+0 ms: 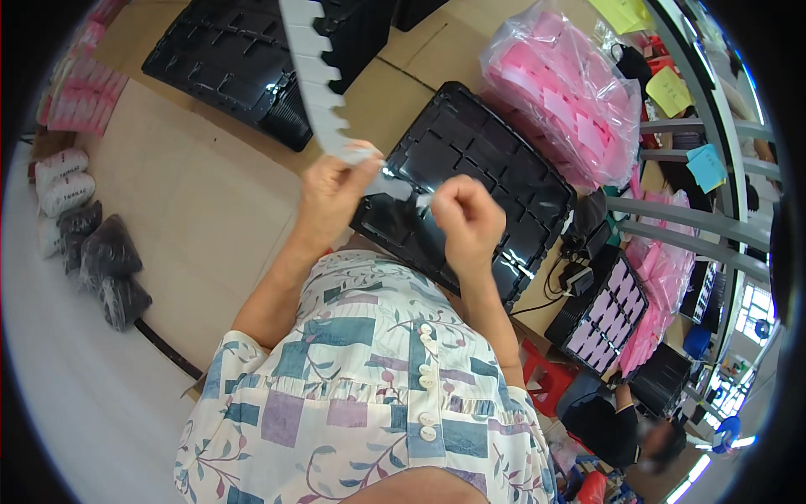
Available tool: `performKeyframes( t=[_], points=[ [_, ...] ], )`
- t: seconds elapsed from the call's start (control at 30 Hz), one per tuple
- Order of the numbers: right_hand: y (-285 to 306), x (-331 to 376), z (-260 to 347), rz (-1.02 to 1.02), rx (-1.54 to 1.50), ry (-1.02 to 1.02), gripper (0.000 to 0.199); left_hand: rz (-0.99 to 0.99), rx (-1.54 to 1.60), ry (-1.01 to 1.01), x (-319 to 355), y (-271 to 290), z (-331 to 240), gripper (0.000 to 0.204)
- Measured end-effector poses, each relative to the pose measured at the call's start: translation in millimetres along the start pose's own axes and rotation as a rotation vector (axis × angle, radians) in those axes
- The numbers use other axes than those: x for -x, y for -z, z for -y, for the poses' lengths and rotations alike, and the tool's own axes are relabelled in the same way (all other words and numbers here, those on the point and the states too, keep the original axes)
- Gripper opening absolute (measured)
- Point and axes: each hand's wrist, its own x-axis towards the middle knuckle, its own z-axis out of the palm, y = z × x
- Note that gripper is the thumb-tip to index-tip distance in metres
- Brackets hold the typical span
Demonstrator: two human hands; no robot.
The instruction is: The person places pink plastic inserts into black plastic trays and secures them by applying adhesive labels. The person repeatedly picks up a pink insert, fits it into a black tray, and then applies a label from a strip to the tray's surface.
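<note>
With left fingers (364, 172), pinching white strip (311, 76) near black crate (512, 176); with right fingers (456, 200), curled, unclear whether gripping scrap (423, 201).

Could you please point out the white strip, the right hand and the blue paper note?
White strip (313, 74): head view, flat middle part.
Right hand (470, 217): head view, middle of hand.
Blue paper note (706, 167): head view, centre of its face.

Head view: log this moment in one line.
left hand: pinching white notched strip; right hand: curled near strip's end, hold unclear; beneath: black plastic tray
</note>
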Motion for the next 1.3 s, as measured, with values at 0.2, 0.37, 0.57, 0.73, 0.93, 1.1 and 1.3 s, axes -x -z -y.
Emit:
performKeyframes(
  t=[0.2,0.37,0.57,0.73,0.93,1.1,1.3],
  points=[
    [6.6,-11.0,-63.3,0.389,0.577,-0.175,0.010,-0.212,-0.312,0.212,2.8,104.9,-4.3,0.019],
    [-12.9,-3.5,-78.6,0.444,0.818,-0.091,0.014,-0.403,-0.837,0.012,14.3,126.6,-1.2,0.017],
    [-21.0,8.7,-97.4,0.317,1.018,0.159,0.013,-0.352,-0.775,-0.056,10.4,108.4,3.1,0.016],
    [-19.7,9.0,-99.0,0.298,0.993,0.149,0.014,-0.279,-0.767,-0.116,1.3,94.5,1.8,0.016],
    [-29.4,10.8,-103.6,0.258,1.142,0.192,0.011,-0.198,-0.737,-0.134,-3.7,85.2,0.6,0.017],
    [-38.2,8.6,-106.5,0.369,1.342,0.342,0.008,-0.158,-0.710,-0.145,-5.2,76.0,-5.5,0.017],
    [-30.8,6.1,-102.5,0.524,1.110,0.470,0.007,-0.125,-0.678,-0.162,-3.4,73.2,-4.2,0.020]
  ],
)
